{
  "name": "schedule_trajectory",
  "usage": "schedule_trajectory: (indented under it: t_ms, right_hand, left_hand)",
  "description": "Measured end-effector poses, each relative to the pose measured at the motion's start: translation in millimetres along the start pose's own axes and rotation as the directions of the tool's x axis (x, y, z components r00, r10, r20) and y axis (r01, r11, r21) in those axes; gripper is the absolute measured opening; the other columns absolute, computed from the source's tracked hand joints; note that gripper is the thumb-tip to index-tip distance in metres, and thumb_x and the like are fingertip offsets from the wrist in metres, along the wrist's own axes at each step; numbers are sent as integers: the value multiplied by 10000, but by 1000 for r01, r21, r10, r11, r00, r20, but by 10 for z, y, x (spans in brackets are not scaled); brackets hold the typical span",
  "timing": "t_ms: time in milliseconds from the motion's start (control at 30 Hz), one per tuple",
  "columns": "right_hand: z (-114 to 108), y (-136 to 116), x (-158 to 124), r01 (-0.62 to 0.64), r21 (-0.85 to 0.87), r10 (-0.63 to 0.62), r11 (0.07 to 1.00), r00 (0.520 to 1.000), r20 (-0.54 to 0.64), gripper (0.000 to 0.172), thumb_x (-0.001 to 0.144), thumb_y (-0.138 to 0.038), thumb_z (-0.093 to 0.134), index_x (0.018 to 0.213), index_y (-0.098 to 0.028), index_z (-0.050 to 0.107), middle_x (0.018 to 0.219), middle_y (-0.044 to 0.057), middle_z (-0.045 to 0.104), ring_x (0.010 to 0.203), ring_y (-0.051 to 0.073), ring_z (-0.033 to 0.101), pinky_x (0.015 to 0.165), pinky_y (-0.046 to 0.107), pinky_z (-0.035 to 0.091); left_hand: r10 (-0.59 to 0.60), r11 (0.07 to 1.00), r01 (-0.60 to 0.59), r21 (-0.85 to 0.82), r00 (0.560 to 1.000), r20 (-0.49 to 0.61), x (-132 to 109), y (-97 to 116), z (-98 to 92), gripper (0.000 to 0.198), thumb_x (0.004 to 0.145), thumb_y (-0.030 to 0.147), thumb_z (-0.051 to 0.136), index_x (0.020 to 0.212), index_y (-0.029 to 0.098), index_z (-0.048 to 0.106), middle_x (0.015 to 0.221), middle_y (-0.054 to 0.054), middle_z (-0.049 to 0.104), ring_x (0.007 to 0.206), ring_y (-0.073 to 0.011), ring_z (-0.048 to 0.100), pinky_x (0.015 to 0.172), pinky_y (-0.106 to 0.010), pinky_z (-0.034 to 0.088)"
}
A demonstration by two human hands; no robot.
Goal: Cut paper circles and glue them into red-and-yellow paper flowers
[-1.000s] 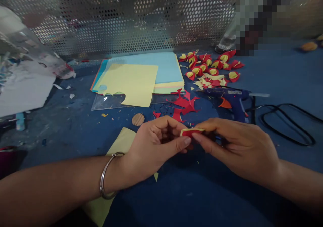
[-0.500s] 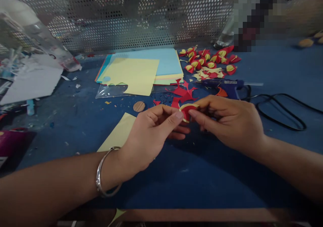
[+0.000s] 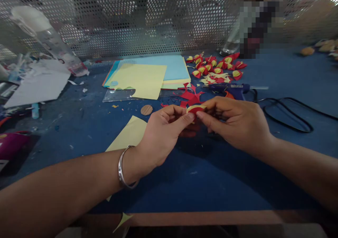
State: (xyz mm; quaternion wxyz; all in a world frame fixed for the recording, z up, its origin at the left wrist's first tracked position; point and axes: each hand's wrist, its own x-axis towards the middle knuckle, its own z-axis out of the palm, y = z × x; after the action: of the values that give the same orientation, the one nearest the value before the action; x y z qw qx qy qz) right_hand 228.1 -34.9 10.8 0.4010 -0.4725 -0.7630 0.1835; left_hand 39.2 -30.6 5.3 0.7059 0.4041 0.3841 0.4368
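Between my two hands is a small red and yellow folded paper piece, its yellow rim curving along the top. My left hand pinches its left end between thumb and fingers. At its right end, the thumb and forefinger of my right hand grip it too. Red paper scraps lie just beyond the fingers. A round wooden disc rests left of my left hand, and a yellow paper sheet lies partly hidden behind that hand.
Coloured paper sheets are stacked at the back. Several finished red-yellow paper pieces sit right of them. A blue glue gun with a looped black cable lies beyond my right hand. A bottle leans at the back left.
The paper piece has tipped so its yellow rim faces up more and less red shows. Both hands keep their pinch on it. The view has shifted slightly.
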Motion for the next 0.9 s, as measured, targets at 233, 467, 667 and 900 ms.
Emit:
schedule_trajectory:
  t_ms: [233, 467, 667, 900]
  right_hand:
    - [-41, -22, -14, 17, -10, -16, 1000, 999, 30, 149, 1011, -310, 653, 909, -246, 742, 651, -28, 677, 498, 110, 595, 485, 269, 444]
    - [-120, -68, 7, -48, 111, 43, 993, 998, 42, 340, 1047, -448, 632, 816, -219, 731, 668, -6, 713, 460, 88, 605, 449, 216, 466]
    - [-153, -63, 29, -107, 141, 93, 984, 990, 104, 325, 1029, -451, 647, 807, -222, 713, 588, -18, 656, 443, 102, 597, 441, 220, 458]
    - [-164, -147, -31, -38, 90, 28, 995, 993, 119, 365, 1029, -389, 616, 713, -207, 637, 561, -34, 593, 464, 70, 513, 457, 194, 401]
  left_hand:
    - [63, 994, -62, 88, 998, -12, 45, -11, -23, 193, 869, 245, 827, 799, 161, 669, 685, 26, 687, 638, -105, 671, 621, -217, 565]
    - [97, 973, -102, 208, 995, 31, 31, -20, -82, 254, 867, 375, 854, 865, 178, 692, 744, 6, 681, 717, -126, 646, 574, -190, 505]
    - [305, 838, -334, 431, 942, 139, -22, 78, -95, 176, 874, 343, 849, 825, 194, 771, 941, -53, 751, 716, -145, 644, 574, -245, 517]
    - [491, 636, -552, 539, 829, 268, -148, 201, -67, 120, 920, 236, 815, 806, 267, 832, 1091, -67, 841, 963, -240, 748, 858, -358, 580]
